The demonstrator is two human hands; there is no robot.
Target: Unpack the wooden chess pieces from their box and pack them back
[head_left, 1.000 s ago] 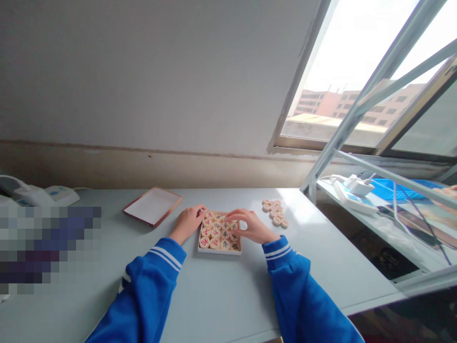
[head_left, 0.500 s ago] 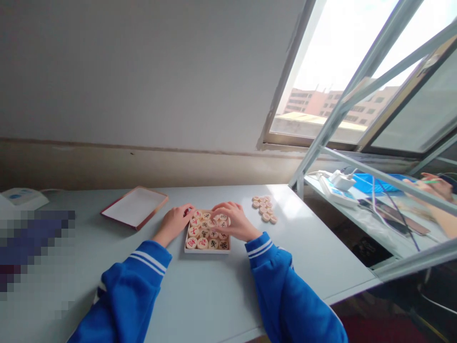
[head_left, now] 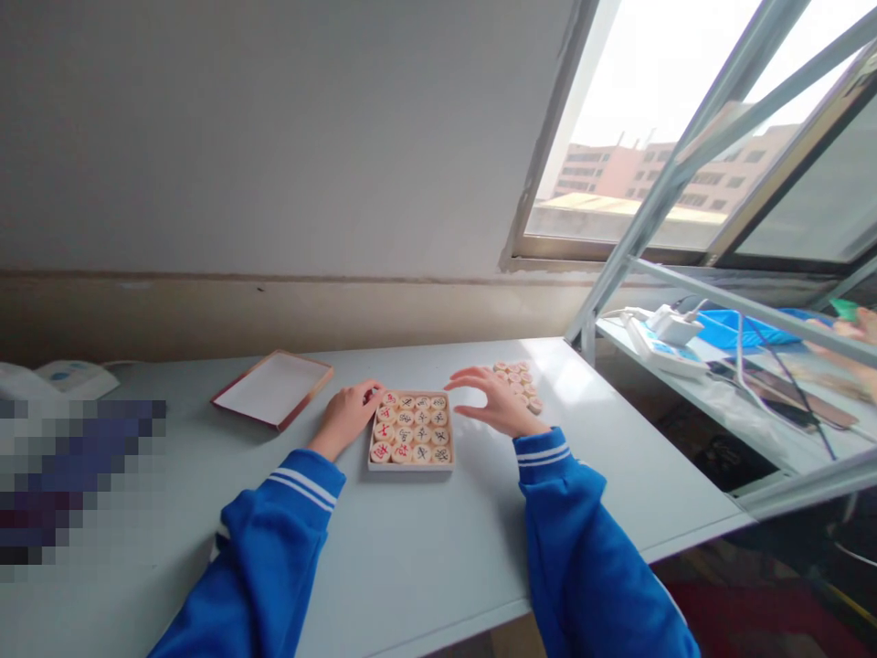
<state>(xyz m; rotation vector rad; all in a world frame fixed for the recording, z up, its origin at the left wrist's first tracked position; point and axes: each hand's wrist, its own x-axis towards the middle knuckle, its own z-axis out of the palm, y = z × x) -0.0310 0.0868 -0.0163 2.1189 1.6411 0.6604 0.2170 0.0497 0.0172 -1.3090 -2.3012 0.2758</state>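
Nearest to the camera, two blue sleeves with white stripes at the cuffs [head_left: 301,484] lead to the hands over the pale grey tabletop [head_left: 425,539]. Between the hands a shallow square white cardboard box [head_left: 411,466] lies flat on the tabletop. It is filled with round pale wooden chess pieces [head_left: 411,428] in neat rows, each with a red or black character on top.

The left hand [head_left: 346,416] rests at the left side of the box. Its fingers [head_left: 366,395] are bent and close together, and the tips touch the far left corner of the box. I cannot tell if they pinch a piece there. The right hand [head_left: 497,407] hovers just to the right of the box and does not touch it. Its fingers [head_left: 470,376] are spread apart and curved, with the thumb below them, and they hold nothing.

Just behind the right hand a small heap of loose round wooden pieces [head_left: 524,376] lies on the tabletop, partly hidden by the hand. Farther to the left a flat box lid with dark red edges and a white inside [head_left: 274,388] lies with the open side up, well apart from the box. At the far left edge stands a white plastic device [head_left: 72,376].

To the right, on a separate lower white surface, there is a white power strip [head_left: 661,340]. The hand of another person [head_left: 860,324] shows at the right edge. Behind everything stands a plain grey wall [head_left: 274,137] and a large window with a metal frame [head_left: 650,137].
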